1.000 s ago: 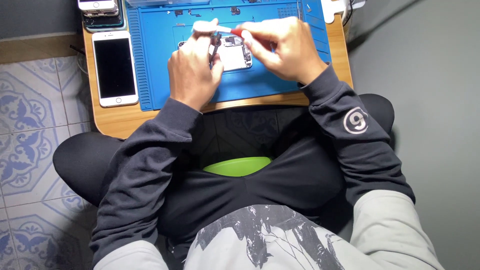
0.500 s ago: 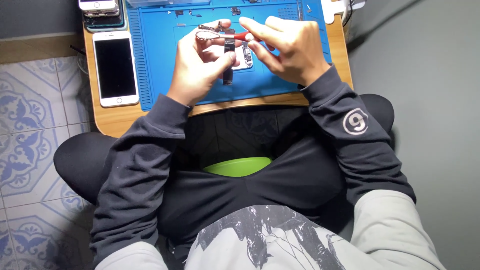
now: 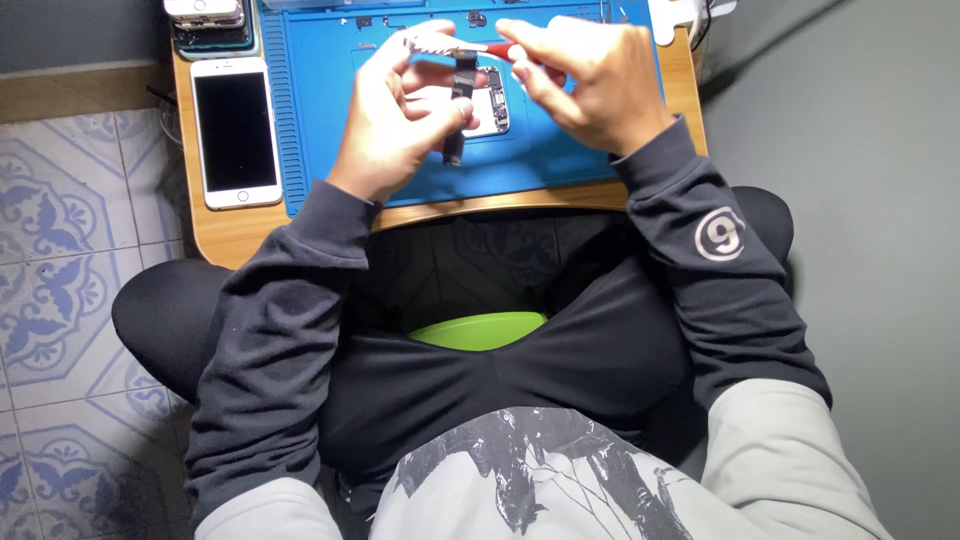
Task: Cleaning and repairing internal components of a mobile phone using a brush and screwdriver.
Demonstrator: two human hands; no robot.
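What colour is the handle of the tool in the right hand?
Red, seen in the head view: the tool handle sits pinched in the right hand.

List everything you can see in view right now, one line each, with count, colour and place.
work mat: one, blue, covering most of the small table
table: one, light wood, its rim showing left and front of the mat
phone: one, white with a dark screen, flat on the table left of the mat
stacked devices: number unclear, dark and pale, at the table's far left corner
opened device: one, pale, on the mat under the hands
dark strip part: one, black, in the left hand's grip
red-handled tool: one, red and metal, in the right hand's grip
green stool seat: one, between the legs
floor tiles: blue-patterned, at left
left hand: over the mat
right hand: over the mat
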